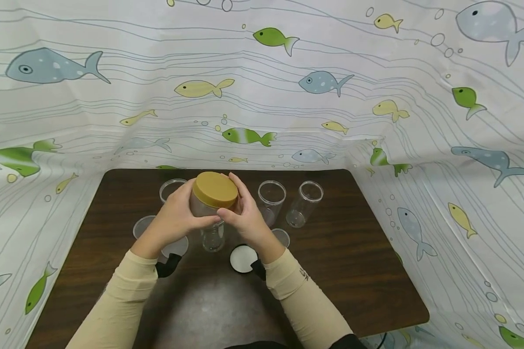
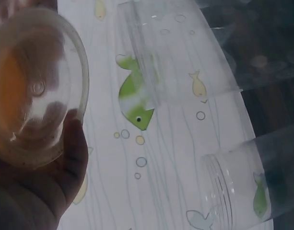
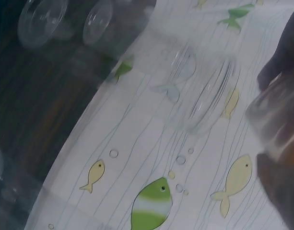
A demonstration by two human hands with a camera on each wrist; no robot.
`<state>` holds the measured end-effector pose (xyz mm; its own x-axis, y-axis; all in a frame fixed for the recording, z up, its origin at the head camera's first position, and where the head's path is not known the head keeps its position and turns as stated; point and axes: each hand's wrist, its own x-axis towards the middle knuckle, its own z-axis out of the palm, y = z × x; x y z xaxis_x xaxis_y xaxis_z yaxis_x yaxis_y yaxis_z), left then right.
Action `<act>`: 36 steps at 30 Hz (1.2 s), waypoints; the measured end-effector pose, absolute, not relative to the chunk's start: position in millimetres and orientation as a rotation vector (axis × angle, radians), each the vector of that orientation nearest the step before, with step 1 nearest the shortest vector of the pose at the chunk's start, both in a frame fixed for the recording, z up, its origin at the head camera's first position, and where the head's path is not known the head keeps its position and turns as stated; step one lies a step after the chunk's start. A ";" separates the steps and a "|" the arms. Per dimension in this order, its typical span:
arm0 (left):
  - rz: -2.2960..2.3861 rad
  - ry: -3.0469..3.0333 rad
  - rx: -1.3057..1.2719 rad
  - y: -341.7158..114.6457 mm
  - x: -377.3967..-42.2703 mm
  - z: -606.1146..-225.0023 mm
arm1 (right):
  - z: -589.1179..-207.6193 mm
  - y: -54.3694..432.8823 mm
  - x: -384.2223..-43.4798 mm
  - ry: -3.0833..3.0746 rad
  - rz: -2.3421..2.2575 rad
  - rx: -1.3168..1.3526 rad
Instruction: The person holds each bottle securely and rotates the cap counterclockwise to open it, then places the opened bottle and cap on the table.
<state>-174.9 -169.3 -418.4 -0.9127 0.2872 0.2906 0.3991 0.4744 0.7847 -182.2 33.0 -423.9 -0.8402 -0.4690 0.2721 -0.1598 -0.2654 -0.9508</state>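
Both hands hold up a clear jar [image 1: 199, 207] with a mustard-yellow lid [image 1: 215, 189] above the table. My left hand [image 1: 176, 218] grips its left side, the thumb lying across the front. From the right, my right hand [image 1: 248, 220] grips it just under the lid, its thumb at the front too. The left wrist view looks at the jar's round clear base [image 2: 39, 88], with the left thumb [image 2: 75, 148] along the rim. At the edge of the right wrist view, the jar [image 3: 276, 115] sits between darkened right-hand fingers [image 3: 276, 184].
Lidless clear jars stand behind the hands: two at right [image 1: 271, 194] [image 1: 303, 206], one at left [image 1: 172, 182]. A smaller jar [image 1: 213, 238] is below the held one. Clear discs [image 1: 175, 247] and a white, black-rimmed disc [image 1: 243, 258] lie on the brown table [image 1: 340, 271].
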 end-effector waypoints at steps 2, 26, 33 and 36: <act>-1.359 -2.577 -0.570 -165.2 -175.4 -419.2 | -425.5 27.8 -180.6 1.776 -2.249 -0.688; -1.826 -2.488 -1.069 -173.7 -173.3 -420.3 | -419.4 48.2 -188.0 1.649 -2.115 -1.018; -1.915 -2.463 -1.110 -173.8 -173.7 -423.6 | -424.4 50.8 -192.5 1.575 -2.086 -1.071; -1.875 -2.475 -1.064 -173.9 -173.5 -423.9 | -426.2 50.3 -193.0 1.549 -2.092 -1.059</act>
